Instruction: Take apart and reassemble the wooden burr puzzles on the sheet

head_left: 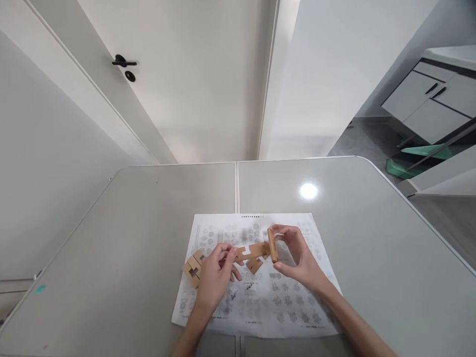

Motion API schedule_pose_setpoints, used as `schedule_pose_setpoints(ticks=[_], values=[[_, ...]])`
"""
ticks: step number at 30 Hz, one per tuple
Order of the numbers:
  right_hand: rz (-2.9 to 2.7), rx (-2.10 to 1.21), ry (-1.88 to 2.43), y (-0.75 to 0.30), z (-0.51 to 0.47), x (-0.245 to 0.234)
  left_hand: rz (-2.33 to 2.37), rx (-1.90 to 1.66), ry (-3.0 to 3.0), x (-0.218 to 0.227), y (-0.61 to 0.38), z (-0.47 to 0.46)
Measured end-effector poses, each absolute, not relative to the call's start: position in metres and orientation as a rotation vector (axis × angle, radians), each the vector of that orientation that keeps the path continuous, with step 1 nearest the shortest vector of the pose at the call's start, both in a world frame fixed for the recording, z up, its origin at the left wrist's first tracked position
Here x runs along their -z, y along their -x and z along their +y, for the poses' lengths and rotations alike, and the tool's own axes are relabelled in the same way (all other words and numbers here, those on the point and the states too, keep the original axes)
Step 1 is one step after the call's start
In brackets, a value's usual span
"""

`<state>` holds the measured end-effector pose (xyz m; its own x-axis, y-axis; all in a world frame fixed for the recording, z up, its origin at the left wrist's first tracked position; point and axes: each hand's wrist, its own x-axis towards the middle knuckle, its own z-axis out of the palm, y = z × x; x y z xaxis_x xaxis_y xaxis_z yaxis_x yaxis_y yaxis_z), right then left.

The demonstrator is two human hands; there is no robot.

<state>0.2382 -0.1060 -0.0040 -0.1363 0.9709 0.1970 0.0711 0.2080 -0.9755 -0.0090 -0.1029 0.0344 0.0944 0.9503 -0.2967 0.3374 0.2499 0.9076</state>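
My left hand [217, 272] pinches the end of a notched wooden puzzle piece [241, 256] between thumb and fingers. My right hand [301, 260] grips a rounded wooden bar [272, 245] by its two ends, thumb below and fingers above. The left-hand piece points toward that bar; whether they touch, I cannot tell. Under and between the hands a small flat wooden piece [254, 266] lies on the printed sheet [260, 302]. Beside my left wrist rests a group of wooden pieces [192, 270] with a cross-shaped gap, partly covered by the hand.
The sheet, printed with rows of small diagrams, lies on a grey table [122, 263] with a seam down its middle. Past the far edge stands a white door [208, 74] with a black handle [124, 63]. A white cabinet [427, 99] is at the right.
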Motion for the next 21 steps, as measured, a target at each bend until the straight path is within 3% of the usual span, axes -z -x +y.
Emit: schedule_pose_setpoints(ticks=[9,21], values=[[-1.370,-1.358,0.894,-0.235,-0.103,0.010,1.318,-0.771,-0.892,-0.048,-0.002,-0.108],[-1.256,-1.471,0.831,-0.237,-0.102,0.006,1.353,-0.815,-0.889,-0.056,-0.009,-0.116]])
